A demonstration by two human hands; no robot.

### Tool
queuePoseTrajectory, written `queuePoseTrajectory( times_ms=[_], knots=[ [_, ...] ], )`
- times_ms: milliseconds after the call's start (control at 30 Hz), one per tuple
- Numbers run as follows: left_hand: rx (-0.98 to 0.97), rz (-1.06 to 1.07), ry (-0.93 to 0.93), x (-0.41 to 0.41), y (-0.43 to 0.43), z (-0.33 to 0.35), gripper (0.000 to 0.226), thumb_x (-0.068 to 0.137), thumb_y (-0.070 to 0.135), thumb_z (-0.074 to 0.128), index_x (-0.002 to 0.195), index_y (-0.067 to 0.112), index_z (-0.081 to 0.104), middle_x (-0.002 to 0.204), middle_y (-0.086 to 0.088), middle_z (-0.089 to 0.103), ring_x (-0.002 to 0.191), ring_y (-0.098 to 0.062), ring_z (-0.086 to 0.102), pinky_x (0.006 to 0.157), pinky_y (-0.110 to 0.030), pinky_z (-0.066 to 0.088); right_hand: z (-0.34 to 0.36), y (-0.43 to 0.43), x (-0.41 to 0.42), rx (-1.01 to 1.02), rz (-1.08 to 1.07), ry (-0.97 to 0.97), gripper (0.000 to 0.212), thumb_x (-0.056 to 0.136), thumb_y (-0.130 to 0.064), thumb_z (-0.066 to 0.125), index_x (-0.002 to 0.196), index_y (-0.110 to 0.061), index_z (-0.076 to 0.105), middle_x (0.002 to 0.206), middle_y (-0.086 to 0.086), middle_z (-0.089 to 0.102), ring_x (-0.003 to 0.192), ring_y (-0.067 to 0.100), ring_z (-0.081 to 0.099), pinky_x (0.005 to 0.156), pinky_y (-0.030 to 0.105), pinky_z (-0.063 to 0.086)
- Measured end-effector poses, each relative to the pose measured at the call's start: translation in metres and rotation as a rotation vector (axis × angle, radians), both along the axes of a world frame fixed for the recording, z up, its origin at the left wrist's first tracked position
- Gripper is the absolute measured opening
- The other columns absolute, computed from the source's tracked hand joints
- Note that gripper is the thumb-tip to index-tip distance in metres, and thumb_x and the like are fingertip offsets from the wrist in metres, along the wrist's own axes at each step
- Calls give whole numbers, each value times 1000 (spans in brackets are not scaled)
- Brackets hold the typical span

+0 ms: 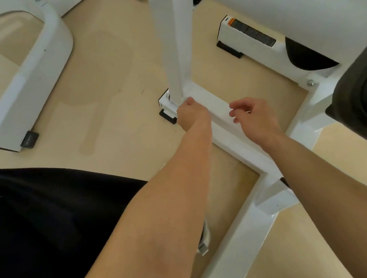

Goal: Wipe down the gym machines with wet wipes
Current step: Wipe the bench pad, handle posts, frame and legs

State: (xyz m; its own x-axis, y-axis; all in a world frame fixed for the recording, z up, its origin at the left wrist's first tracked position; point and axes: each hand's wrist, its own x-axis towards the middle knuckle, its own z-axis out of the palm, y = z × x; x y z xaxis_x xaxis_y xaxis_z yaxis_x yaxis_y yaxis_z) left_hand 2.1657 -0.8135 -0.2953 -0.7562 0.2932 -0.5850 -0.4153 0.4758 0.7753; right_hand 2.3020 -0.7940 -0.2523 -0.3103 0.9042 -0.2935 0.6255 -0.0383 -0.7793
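Head view, gym machine's white base bar (pixel 233 140) under both hands, left hand (pixel 190 113) curled down at foot of upright post (pixel 176 54), hold hidden, right hand (pixel 253 118) loosely curled, empty, hovering just above.

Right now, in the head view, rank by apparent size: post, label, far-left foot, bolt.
1. post, largest, though it rises toward the camera, which inflates it
2. label
3. far-left foot
4. bolt, smallest
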Motion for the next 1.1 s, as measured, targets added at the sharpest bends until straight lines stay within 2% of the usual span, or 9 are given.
queuePoseTrajectory(
  times_ms=[200,300,400,500,633,733,900,1033,1100],
  knots=[
    [-2,-52,5,56,-14,-2,35,105,28,40,100,11,69,94,-7,70,90,-27,65,81,-35,51,-5,-3,13,-2,11,-45,28,95,-14,50,106,-28,71,94,-13,72,83,4,69,71,19,48],
    [77,45,7,39,-10,4,34,104,21,41,78,14,61,80,-3,63,75,-27,57,73,-34,47,-7,-4,18,-3,9,-51,28,95,-14,49,105,-28,72,92,-12,72,82,5,69,65,17,45],
    [118,79,-15,16,-9,6,32,106,20,41,87,23,67,93,5,65,93,-22,60,81,-24,48,-10,-8,21,-13,21,-64,28,95,-14,49,102,-30,72,91,-13,72,80,5,68,64,19,45],
    [81,-5,47,31,-17,10,43,106,14,40,68,33,45,72,19,42,83,-13,50,76,-19,38,-13,-13,28,-22,31,-83,29,95,-15,48,103,-30,71,92,-13,72,82,7,68,65,20,45],
    [72,-165,86,76,-32,0,33,105,15,45,86,33,64,78,21,52,79,-7,53,78,-17,36,-10,-23,44,11,38,-115,29,97,-15,48,105,-29,71,96,-12,71,89,8,66,76,23,49],
    [99,-138,141,78,-37,-2,26,103,15,52,121,11,70,111,5,71,98,-9,60,80,-9,35,-5,-31,59,30,34,-138,28,97,-15,48,105,-29,71,100,-9,71,92,11,66,81,28,52],
    [136,-62,101,28,-28,-13,26,94,12,67,72,25,69,70,20,58,81,-13,63,90,-32,56,-4,-45,84,29,-16,-141,29,96,-15,48,98,-35,69,91,-16,70,88,7,66,79,26,53],
    [183,-64,-30,53,-32,-10,12,95,5,65,101,7,75,77,15,63,81,-11,67,81,-28,59,-9,-56,94,16,-31,-140,30,95,-14,48,98,-33,72,90,-15,71,85,6,67,75,24,54],
    [179,-123,-72,82,-38,-14,20,94,5,66,82,16,76,65,20,59,71,-8,62,83,-34,60,-10,-62,96,13,-35,-135,30,95,-13,48,95,-33,71,91,-15,70,88,7,66,79,26,54]
  ],
)
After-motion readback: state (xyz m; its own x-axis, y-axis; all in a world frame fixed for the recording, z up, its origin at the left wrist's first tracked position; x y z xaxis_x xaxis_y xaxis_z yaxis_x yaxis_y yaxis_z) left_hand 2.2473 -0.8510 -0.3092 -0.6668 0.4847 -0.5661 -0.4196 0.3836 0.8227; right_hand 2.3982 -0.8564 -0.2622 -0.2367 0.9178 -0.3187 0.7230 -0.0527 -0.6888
